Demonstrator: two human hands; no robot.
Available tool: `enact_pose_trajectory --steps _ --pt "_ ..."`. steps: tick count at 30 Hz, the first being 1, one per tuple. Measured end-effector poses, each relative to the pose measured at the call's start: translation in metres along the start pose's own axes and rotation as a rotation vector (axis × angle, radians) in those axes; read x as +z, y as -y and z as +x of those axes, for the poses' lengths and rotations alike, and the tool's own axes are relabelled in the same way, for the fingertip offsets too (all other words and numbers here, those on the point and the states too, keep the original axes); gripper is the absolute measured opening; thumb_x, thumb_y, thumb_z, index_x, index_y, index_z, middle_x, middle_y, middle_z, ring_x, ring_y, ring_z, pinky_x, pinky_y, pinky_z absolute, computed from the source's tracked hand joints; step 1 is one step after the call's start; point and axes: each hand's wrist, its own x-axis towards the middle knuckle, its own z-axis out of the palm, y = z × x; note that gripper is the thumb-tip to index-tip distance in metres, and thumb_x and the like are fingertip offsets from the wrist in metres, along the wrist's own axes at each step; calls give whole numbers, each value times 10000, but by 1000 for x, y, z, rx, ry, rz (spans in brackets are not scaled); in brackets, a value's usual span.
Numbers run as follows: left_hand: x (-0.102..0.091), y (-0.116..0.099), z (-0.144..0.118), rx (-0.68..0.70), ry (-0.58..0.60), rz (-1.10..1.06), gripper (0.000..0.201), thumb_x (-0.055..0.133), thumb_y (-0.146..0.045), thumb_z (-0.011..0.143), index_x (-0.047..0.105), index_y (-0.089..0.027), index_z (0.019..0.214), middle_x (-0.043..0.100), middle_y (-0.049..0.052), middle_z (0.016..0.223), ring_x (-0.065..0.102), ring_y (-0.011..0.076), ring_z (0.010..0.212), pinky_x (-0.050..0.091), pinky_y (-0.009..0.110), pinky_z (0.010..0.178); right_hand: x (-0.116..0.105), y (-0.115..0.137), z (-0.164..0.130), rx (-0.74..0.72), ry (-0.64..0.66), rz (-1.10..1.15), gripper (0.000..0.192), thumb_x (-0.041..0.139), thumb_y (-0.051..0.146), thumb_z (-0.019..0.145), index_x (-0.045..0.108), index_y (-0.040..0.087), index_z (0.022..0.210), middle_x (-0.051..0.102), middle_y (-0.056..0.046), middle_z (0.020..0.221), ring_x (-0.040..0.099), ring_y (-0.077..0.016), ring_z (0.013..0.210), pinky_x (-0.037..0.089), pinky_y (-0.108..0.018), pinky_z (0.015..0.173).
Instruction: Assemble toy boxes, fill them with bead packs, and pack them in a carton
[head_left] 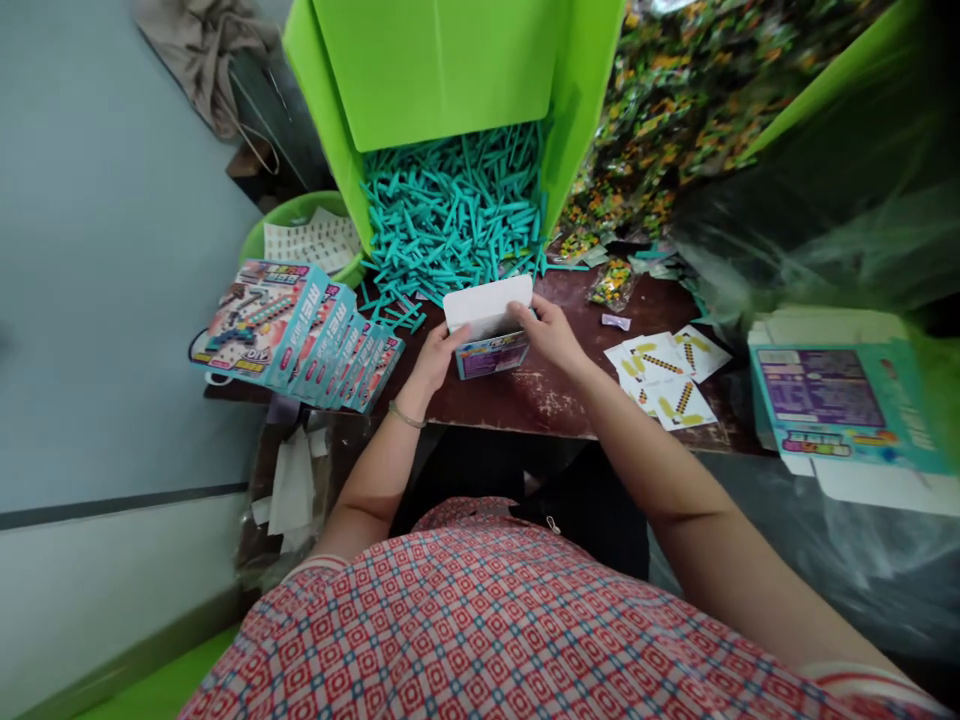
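Far left of my fingers, finished boxes (300, 335) lie fanned out. My left hand (433, 362) and right hand (550, 335) clamp a small box (491, 340) between them on the table (540, 400), its white flap up. Teal sticks (457, 215) pile just beyond my fingertips; printed cards (667, 375) lie right.

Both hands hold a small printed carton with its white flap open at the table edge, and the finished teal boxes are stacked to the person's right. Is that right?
Not quite. The head view shows the fanned stack of finished teal boxes on the person's left, not right. The rest stands: the left hand and right hand hold the small printed carton, white flap open, on the worn brown table.
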Motion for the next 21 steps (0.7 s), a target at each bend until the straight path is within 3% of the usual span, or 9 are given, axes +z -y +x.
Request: enact_pose_trajectory --steps 3,6,9,14,18,21 --pt "4 -1 8 -37 -56 22 428 903 -438 662 777 -164 965 818 51 936 720 269 1092 503 360 1015 -17 5 20 -128 91 -99 499 622 664 885 770 203 1004 756 -65 986 669 -263 927 551 -406 866" --pt "6 -4 11 -26 -72 26 317 860 -395 723 769 -173 930 810 48 934 715 259 1084 496 353 1014 -33 16 32 -415 167 -418 322 593 490 980 803 259 1060 772 -89 1081 679 -283 1025 526 -447 949" --pt "6 -8 11 1 -48 26 187 791 -323 795 768 -187 921 797 44 979 714 229 1050 496 336 1002 -35 24 29 -600 316 -615 371 496 438 1047 784 293 1232 770 -95 1205 680 -289 1097 497 -476 1000" --pt "8 -12 12 51 8 41 134 712 -226 793 775 -194 907 792 39 997 712 212 1007 516 295 906 -21 31 13 -531 380 -559 432 463 465 1072 723 295 1372 717 -102 1372 682 -319 1211 471 -519 1050" --pt "8 -12 11 28 20 93 180 670 -233 829 777 -189 966 792 56 1069 703 225 1092 518 300 942 -15 33 15 -452 376 -518 363 608 426 1015 766 283 1309 772 -85 1270 708 -321 1187 494 -477 1011" --pt "6 -9 6 57 51 95 293 635 -303 899 759 -202 1144 768 80 1215 679 237 1199 511 327 1022 -12 30 17 -454 305 -527 292 608 373 1022 814 278 1207 799 -72 1193 737 -300 1113 495 -453 983"
